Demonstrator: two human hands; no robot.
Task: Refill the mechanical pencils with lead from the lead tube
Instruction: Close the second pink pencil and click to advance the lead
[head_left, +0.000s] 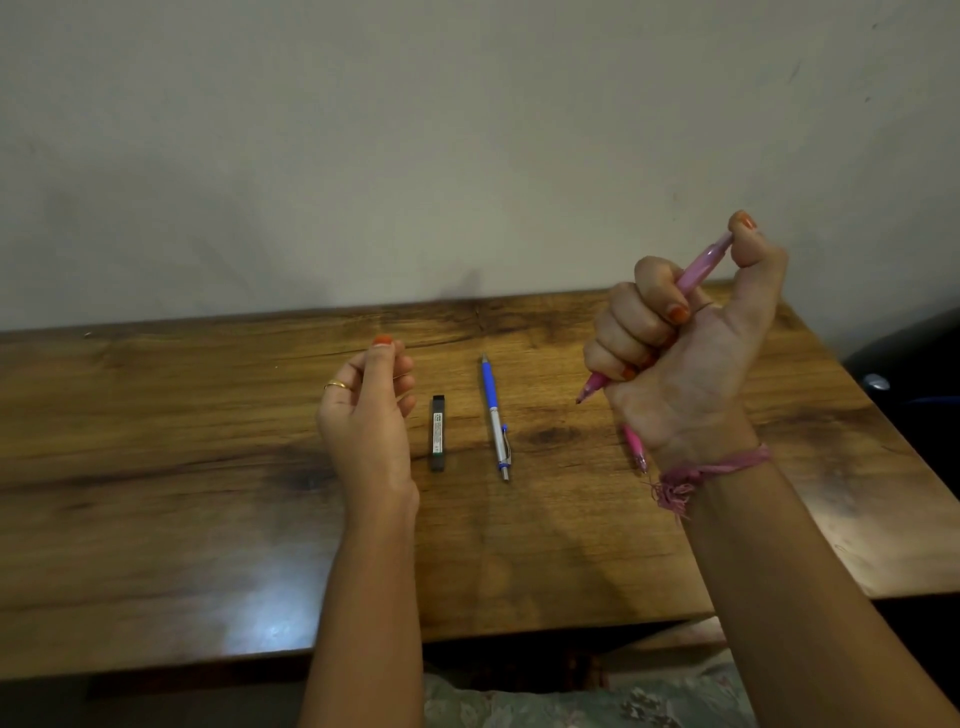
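Observation:
My right hand (680, 343) is raised over the table's right side and grips a pink mechanical pencil (698, 267) in its fist. The thumb presses the pencil's top end, and the tip (587, 392) points down and left. My left hand (366, 410) hovers left of the black lead tube (438, 434), fingers curled with the thumb against them; nothing shows between them. The tube lies flat on the wooden table (208, 467). A blue and silver mechanical pencil (494, 415) lies to its right. A second pink pencil (635, 448) lies partly hidden behind my right wrist.
A plain wall rises behind the table's far edge. A dark object (914, 374) sits off the table's right edge. Patterned fabric (571, 706) shows below the near edge. A pink thread band (711, 470) circles my right wrist.

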